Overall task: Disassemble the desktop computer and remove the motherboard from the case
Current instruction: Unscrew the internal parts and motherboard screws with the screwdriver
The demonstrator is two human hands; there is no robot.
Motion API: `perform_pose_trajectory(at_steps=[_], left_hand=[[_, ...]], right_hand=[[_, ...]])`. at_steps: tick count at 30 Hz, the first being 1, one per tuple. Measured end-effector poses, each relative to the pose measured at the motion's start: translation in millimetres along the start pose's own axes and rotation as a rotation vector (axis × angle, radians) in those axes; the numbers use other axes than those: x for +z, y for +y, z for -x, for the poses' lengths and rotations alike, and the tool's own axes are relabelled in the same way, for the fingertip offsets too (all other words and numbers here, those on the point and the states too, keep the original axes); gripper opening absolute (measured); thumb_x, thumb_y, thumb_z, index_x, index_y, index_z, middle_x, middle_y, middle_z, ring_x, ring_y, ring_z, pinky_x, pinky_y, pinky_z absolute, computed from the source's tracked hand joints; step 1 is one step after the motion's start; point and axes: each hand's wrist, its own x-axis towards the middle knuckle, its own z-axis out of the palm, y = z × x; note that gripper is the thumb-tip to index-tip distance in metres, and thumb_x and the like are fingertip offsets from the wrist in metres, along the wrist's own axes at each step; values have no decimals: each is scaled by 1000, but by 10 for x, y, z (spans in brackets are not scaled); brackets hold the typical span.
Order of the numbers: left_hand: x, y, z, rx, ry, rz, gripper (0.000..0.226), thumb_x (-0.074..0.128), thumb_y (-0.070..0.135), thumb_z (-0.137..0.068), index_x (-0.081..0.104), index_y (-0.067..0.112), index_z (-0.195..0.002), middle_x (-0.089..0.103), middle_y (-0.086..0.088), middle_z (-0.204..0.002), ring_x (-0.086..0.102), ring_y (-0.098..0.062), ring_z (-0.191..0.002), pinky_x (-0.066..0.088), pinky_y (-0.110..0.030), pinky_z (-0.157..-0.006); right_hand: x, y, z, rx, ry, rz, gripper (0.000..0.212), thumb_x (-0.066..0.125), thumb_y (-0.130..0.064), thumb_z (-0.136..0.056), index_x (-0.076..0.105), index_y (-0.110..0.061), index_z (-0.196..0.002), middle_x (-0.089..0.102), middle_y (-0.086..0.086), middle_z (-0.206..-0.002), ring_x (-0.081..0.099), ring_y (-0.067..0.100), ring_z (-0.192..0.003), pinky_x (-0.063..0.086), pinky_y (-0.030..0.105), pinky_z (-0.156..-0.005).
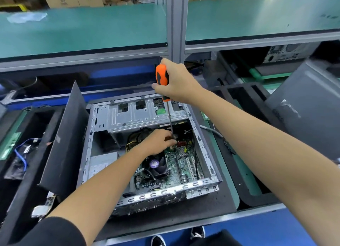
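An open desktop case (pixel 202 148) lies on its side on a black mat. Inside it sits the green motherboard (pixel 182 165) with a black CPU fan (pixel 158 166) and a grey power supply (pixel 101 165). My right hand (pixel 176 80) grips the orange-and-black handle of a long screwdriver (pixel 162 76). Its shaft points down into the case, near the far edge of the board. My left hand (pixel 158 142) reaches into the case and pinches the shaft near its tip. The tip itself is hidden behind my fingers.
A black side panel (pixel 66 135) leans upright against the case's left. Loose cables and parts (pixel 22 154) lie in a tray at left. Another grey computer case (pixel 309 106) stands at right. A green shelf (pixel 82 30) and a metal post (pixel 177 25) rise behind.
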Motion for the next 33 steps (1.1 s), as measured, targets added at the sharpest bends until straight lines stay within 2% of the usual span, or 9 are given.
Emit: perform_pose_trajectory(at_steps=[3,6,9,15,18,21,26,33], left_hand=[[7,3,-27,-5,45,-26,30,57,35,-95,71,9,-89,69,0,-79,61,-23,-63,44,-28,-55],[28,-30,-22,-26,62,-65,36,55,35,-96,68,4,-84,69,-7,-79,46,-11,-45,33,-16,-42],[41,-40,-12,-42,69,-54,39,54,35,-96,66,1,-83,69,-13,-79,36,-6,-38,32,-15,-41],[14,-14,-5,-8,108,-54,38,55,32,-96,68,-1,-82,65,-15,-67,39,-8,-38,33,-13,-43],[12,-7,-4,-4,82,-51,39,55,32,-96,68,-2,-82,67,-16,-72,36,-9,-39,31,-14,-41],[14,0,-8,3,72,-51,41,55,32,-96,67,-3,-80,67,-16,-74,33,-10,-38,31,-15,-41],[13,-3,-2,20,62,-55,42,56,31,-96,64,-4,-75,65,-18,-73,36,-9,-38,30,-16,-41],[18,-19,-11,11,52,-51,38,56,32,-96,67,1,-77,68,-13,-74,35,-11,-40,29,-17,-40]], right_hand=[[-33,11,-3,-1,-4,-6,32,71,-29,-84,43,-12,-85,50,1,-68,45,15,-62,43,28,-61],[-68,16,-4,-7,-5,-32,32,72,-26,-82,42,-17,-78,49,-3,-65,45,12,-59,41,23,-57],[-75,11,6,-17,-13,-42,34,72,-25,-82,39,-22,-75,50,-5,-65,47,12,-58,41,20,-56],[-73,-13,8,-41,-6,-33,31,72,-24,-83,41,-17,-80,48,-7,-63,45,8,-56,37,12,-53],[-73,-6,27,-37,-13,-40,32,71,-23,-83,40,-22,-77,49,-6,-64,47,10,-57,39,16,-56],[-87,9,53,-23,-4,-39,29,71,-23,-84,43,-16,-81,50,-4,-65,48,13,-58,41,17,-56],[-91,11,77,-29,-7,-48,31,71,-25,-83,41,-18,-81,49,-4,-65,50,14,-59,43,21,-58],[-98,5,86,-49,-16,-51,31,72,-28,-83,43,-18,-81,49,-7,-65,47,9,-57,41,17,-56]])
